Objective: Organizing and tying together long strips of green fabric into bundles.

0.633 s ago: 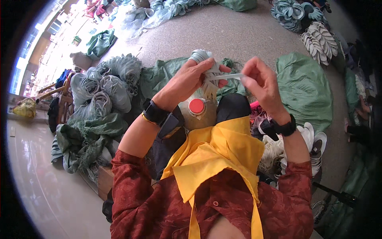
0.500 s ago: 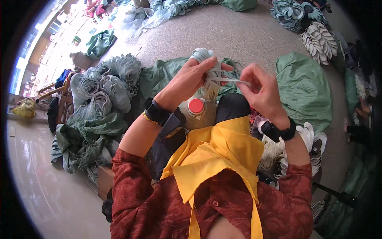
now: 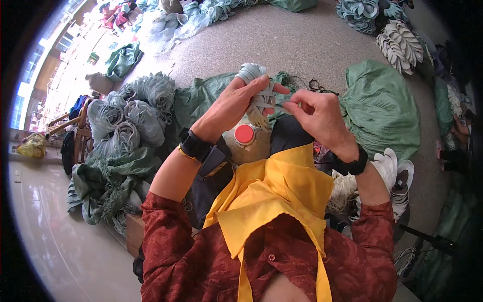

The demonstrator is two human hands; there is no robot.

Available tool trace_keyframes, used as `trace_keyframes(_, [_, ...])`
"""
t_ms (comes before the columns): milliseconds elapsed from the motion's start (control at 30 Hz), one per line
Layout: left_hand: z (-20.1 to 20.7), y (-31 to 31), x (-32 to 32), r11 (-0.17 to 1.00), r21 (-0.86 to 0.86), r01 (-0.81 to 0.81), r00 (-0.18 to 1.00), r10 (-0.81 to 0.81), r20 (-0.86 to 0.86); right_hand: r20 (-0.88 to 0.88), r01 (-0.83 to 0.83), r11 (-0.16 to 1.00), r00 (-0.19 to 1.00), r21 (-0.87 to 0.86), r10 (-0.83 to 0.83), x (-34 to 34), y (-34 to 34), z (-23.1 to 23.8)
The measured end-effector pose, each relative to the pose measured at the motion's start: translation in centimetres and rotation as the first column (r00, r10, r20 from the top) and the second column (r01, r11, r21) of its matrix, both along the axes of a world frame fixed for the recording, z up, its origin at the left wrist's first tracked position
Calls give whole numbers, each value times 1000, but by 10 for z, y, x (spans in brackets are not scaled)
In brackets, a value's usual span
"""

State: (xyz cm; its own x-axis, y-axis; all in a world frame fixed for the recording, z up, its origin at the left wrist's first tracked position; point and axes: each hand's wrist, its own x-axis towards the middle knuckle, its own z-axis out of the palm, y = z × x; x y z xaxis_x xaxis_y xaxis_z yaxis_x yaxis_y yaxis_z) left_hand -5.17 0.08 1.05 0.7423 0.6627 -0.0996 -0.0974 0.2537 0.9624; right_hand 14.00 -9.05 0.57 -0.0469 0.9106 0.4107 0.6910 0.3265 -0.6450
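In front of my chest my left hand is closed round a pale grey-green woven strap piece, which looks like a shoe upper. Its flat straps cross one another beside my left fingers, and loose cream ends hang below them. To its right, my right hand pinches the end of one strap between thumb and fingers. Just under the work stands a round container with a red lid. A yellow apron covers my lap.
Pale strap bundles are heaped on the left above a dark green cloth. A large green sack lies on the right. Stacked white soles are farther back, with white shoe parts near my right elbow.
My right hand has moved in toward the left, closer to the woven piece. The strap stretched between my hands now shows a shorter length. My left hand keeps its hold.
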Motion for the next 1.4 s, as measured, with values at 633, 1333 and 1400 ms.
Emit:
trace_keyframes(633, [-10,4,-3,995,-5,-99,994,99,-42,-650,-231,967,752,-105,109,-13,18,-8])
trace_keyframes(1333, [-7,8,1,977,-57,-205,931,213,296,-289,-106,946,957,-307,13,23,-30,11])
trace_keyframes(1400, [-4,3,4,984,-45,-175,942,180,283,-490,-54,964,867,-260,-84,17,-8,-13])
